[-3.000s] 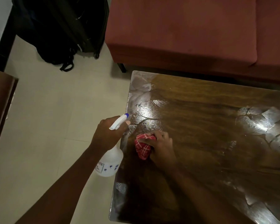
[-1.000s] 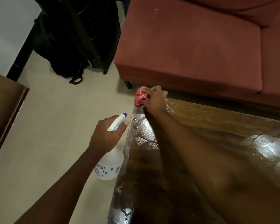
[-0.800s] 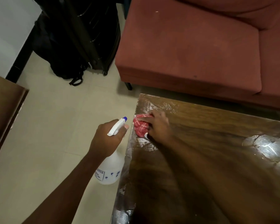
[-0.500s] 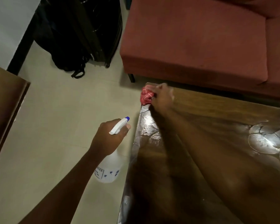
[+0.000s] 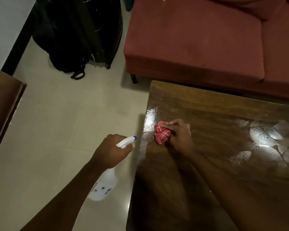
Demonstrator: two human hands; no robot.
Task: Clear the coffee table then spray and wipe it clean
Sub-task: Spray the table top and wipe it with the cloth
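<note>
Back from the far corner came my right hand [image 5: 180, 135], clutching the cloth [image 5: 162, 132] on the table [image 5: 223, 164]; my left hand [image 5: 110, 150] gripped the spray bottle [image 5: 105, 185].

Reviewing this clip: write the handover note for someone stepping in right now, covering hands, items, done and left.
Left hand: gripping the spray bottle beside the table's left edge, over the floor.
Right hand: pressing the bunched red cloth on the coffee table near its left edge.
Done: table cleared; surface sprayed.
Left: wet patches at right; finish wiping.
</note>
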